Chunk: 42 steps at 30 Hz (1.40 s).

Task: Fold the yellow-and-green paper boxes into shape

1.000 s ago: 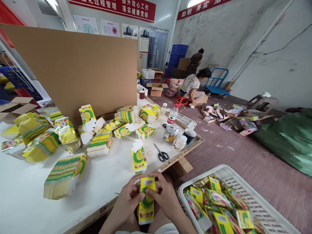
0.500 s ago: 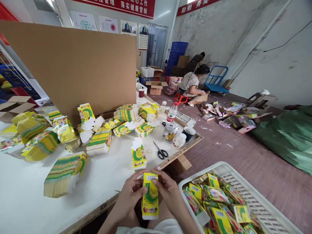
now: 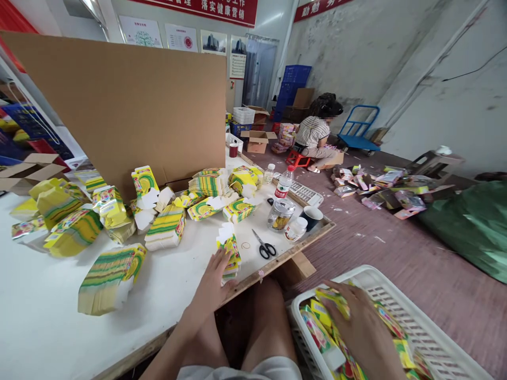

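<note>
Head camera view is showing the two hands apart: half a second ago they were holding one carton between them above the lap, and now the left hand [image 3: 215, 277] is reaching over the table while the right hand [image 3: 362, 322] is reaching into a white slatted plastic basket [image 3: 410, 309]. White tabletop [image 3: 47, 311] is carrying fanned stacks of yellow-and-green printed cardboard cartons [image 3: 111, 279], black-handled metal scissors [image 3: 266, 247] and a clear red-capped plastic bottle [image 3: 283, 186], with a tall brown cardboard panel [image 3: 158, 105] standing behind. Beyond, a person in a striped shirt [image 3: 312, 132] is sitting on a low red stool [image 3: 295, 158] near a blue trolley [image 3: 358, 140]. Left fingers are extending across a yellow-and-green carton with white flaps [image 3: 234, 248] near the table's edge, thumb spread, not closing around it. Right fingers are curving over a yellow carton [image 3: 336, 302] among filled ones in the basket; whether they are gripping or releasing it, I cannot tell.
</note>
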### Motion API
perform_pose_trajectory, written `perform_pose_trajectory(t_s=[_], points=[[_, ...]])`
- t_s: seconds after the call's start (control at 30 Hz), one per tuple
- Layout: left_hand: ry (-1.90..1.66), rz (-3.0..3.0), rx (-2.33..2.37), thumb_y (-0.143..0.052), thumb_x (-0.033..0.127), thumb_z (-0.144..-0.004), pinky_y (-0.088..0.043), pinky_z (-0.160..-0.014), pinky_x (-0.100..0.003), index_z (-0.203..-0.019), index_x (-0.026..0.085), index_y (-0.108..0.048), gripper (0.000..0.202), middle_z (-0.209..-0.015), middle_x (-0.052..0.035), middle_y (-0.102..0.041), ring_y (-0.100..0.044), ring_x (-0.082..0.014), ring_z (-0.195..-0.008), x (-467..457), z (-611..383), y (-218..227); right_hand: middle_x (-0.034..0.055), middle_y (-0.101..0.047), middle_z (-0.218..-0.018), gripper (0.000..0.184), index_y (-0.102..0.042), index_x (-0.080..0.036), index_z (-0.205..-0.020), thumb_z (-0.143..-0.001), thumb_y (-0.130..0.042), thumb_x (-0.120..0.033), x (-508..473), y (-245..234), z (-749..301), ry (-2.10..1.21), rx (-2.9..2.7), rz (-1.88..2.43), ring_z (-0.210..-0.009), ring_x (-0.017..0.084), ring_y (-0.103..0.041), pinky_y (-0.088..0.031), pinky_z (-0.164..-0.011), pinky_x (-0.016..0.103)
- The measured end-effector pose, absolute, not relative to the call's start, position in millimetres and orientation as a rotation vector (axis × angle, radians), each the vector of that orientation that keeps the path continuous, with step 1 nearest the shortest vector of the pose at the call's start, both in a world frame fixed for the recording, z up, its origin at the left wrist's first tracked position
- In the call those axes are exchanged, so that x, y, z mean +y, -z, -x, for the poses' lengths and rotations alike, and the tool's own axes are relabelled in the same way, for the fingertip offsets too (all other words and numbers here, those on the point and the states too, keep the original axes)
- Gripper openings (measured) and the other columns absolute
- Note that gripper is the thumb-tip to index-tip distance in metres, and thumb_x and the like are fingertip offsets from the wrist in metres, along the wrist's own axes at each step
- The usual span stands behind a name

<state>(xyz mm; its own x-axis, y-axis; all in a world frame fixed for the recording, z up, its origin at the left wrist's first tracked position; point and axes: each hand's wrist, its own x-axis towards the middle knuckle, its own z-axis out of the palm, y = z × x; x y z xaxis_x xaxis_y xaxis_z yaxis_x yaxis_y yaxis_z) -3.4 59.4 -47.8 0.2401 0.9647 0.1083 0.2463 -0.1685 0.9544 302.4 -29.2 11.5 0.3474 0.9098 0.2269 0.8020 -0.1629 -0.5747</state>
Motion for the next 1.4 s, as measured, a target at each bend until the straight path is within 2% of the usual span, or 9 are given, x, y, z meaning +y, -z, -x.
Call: perform_pose_trajectory(t_s=[0.07, 0.17, 0.3, 0.4, 0.6, 0.7, 0.8, 1.07, 1.4], points=[[-0.969, -1.630, 1.180, -0.075, 0.025, -0.072, -0.017, -0.119, -0.052, -0.118, 0.025, -0.069, 0.046, -0.140, -0.0076, -0.058, -0.041, -0.0328, -0.138, 70.0, 8.3, 58.6, 0.0142, -0.066, -0.098, 0.042, -0.072, -0.022, -0.101, -0.076, -0.053, -0.050, -36.7, -9.6, -317.7, -0.113, -1.463, 2.059, -0.086, 0.034, -0.064, -0.050, -0.075, 0.046], [-0.939, -1.645, 1.204, -0.065, 0.025, -0.081, -0.030, -0.114, -0.053, -0.102, 0.025, -0.076, 0.024, -0.127, -0.0080, -0.069, -0.055, -0.0322, -0.126, 72.9, 9.0, 71.0, 0.0115, -0.070, -0.094, 0.037, -0.072, -0.022, -0.097, -0.076, -0.056, -0.048, -35.1, 0.8, -297.0, -0.361, -1.433, 1.978, -0.066, 0.025, -0.063, -0.051, -0.066, 0.040], [-0.955, -1.656, 1.219, -0.074, 0.025, -0.074, -0.031, -0.114, -0.052, -0.108, 0.025, -0.074, 0.034, -0.128, -0.0077, -0.068, -0.054, -0.0335, -0.126, 66.2, 8.3, 74.5, 0.0081, -0.075, -0.083, 0.028, -0.074, -0.022, -0.089, -0.078, -0.061, -0.045, -13.7, 17.4, -231.5, -0.794, -1.331, 1.734, -0.071, 0.025, -0.067, -0.052, -0.069, 0.036], [-0.980, -1.659, 1.202, -0.069, 0.026, -0.079, -0.034, -0.112, -0.051, -0.101, 0.026, -0.077, 0.023, -0.121, -0.0075, -0.072, -0.058, -0.0327, -0.122, 57.8, 9.5, 69.6, 0.0061, -0.074, -0.076, 0.031, -0.074, -0.020, -0.083, -0.078, -0.064, -0.050, 2.5, 26.6, -195.0, -0.940, -1.248, 1.579, -0.068, 0.023, -0.066, -0.050, -0.064, 0.032], [-1.035, -1.664, 1.037, -0.057, 0.030, -0.090, -0.044, -0.107, -0.045, -0.108, 0.029, -0.075, 0.025, -0.117, -0.0077, -0.074, -0.064, -0.0291, -0.114, 21.6, 1.2, 57.1, -0.0001, -0.064, -0.059, 0.048, -0.068, -0.016, -0.084, -0.070, -0.070, -0.062, 15.2, 43.2, -176.9, -1.183, -0.856, 1.411, -0.042, 0.011, -0.046, -0.034, -0.042, 0.023], [-1.087, -1.599, 0.984, -0.061, 0.032, -0.088, -0.040, -0.110, -0.047, -0.109, 0.027, -0.075, 0.025, -0.126, -0.0094, -0.069, -0.057, -0.0304, -0.123, 9.9, -7.2, 53.3, 0.0025, -0.070, -0.070, 0.050, -0.065, -0.018, -0.092, -0.064, -0.077, -0.058, 8.9, 42.3, -179.9, -1.205, -0.784, 1.336, -0.052, 0.015, -0.056, -0.043, -0.050, 0.025], [-1.195, -1.161, 0.916, -0.068, 0.037, -0.083, -0.032, -0.114, -0.050, -0.121, 0.024, -0.067, 0.040, -0.139, -0.0104, -0.059, -0.048, -0.0322, -0.133, 11.6, -12.2, 46.0, 0.0046, -0.072, -0.075, 0.047, -0.063, -0.019, -0.093, -0.065, -0.081, -0.052, -2.0, 34.9, -178.8, -1.222, -0.761, 1.257, -0.062, 0.018, -0.063, -0.049, -0.059, 0.029], [-0.926, -0.692, 0.533, -0.074, 0.049, -0.075, -0.044, -0.103, -0.048, -0.113, 0.018, -0.072, 0.049, -0.116, -0.0140, -0.073, -0.062, -0.0350, -0.116, 14.3, -9.9, 24.1, 0.0034, -0.072, -0.075, 0.036, -0.066, -0.020, -0.084, -0.067, -0.082, -0.047, -14.2, 18.8, -161.6, -1.420, -0.733, 1.135, -0.067, 0.018, -0.065, -0.050, -0.059, 0.026], [-0.971, -0.654, 0.471, -0.078, 0.054, -0.067, -0.041, -0.104, -0.050, -0.111, 0.018, -0.072, 0.057, -0.123, -0.0152, -0.070, -0.057, -0.0367, -0.122, 10.1, -8.6, 9.0, 0.0024, -0.073, -0.081, 0.031, -0.069, -0.022, -0.086, -0.069, -0.081, -0.045, -13.8, 8.6, -155.1, -1.521, -0.724, 1.062, -0.070, 0.017, -0.067, -0.052, -0.064, 0.026]])
